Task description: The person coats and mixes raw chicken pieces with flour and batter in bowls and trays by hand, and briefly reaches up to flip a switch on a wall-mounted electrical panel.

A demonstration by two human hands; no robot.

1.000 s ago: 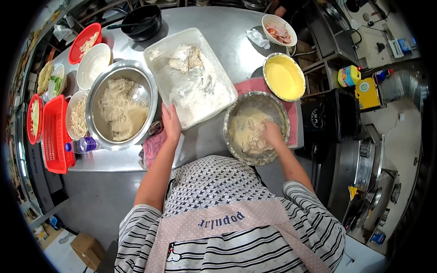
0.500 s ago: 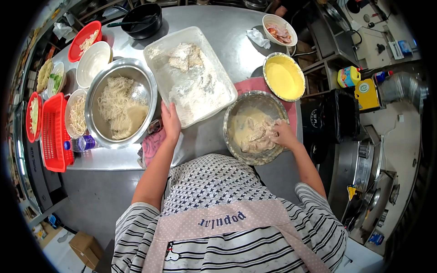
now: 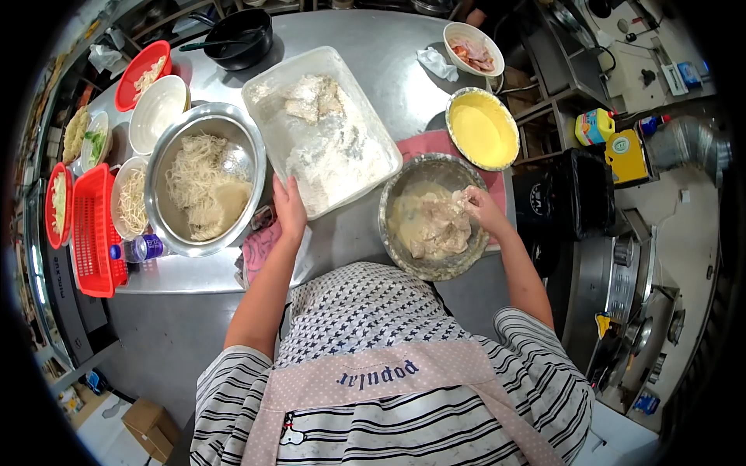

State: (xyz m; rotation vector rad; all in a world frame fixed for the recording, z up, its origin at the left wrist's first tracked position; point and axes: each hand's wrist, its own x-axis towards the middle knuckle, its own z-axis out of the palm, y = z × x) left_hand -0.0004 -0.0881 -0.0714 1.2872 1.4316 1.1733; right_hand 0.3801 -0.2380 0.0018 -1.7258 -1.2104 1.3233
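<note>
My right hand [image 3: 485, 210] pinches the edge of a pale, batter-coated slice of meat [image 3: 444, 225] at the right side of a metal bowl [image 3: 391, 247]. Thin, cloudy batter lies around the meat in that bowl. With its fingers stretched out, my left hand [image 3: 290, 208] rests against the near left corner of a white plastic tub [image 3: 386, 172]. Inside the tub are loose white flour [image 3: 342, 167] and a flour-coated piece [image 3: 313, 99] near the far end.
Left of the tub stands a steel bowl [image 3: 155, 159] of thin noodles. A red basket [image 3: 93, 233], a bottle [image 3: 144, 248] and small bowls crowd the left edge. A bowl of yellow liquid [image 3: 483, 130] and a bowl of sliced meat [image 3: 473, 54] stand at right.
My right hand has risen slightly toward the bowl's far side, lifting the edge of the meat slice, which now spreads out more. My left hand stays against the tub.
</note>
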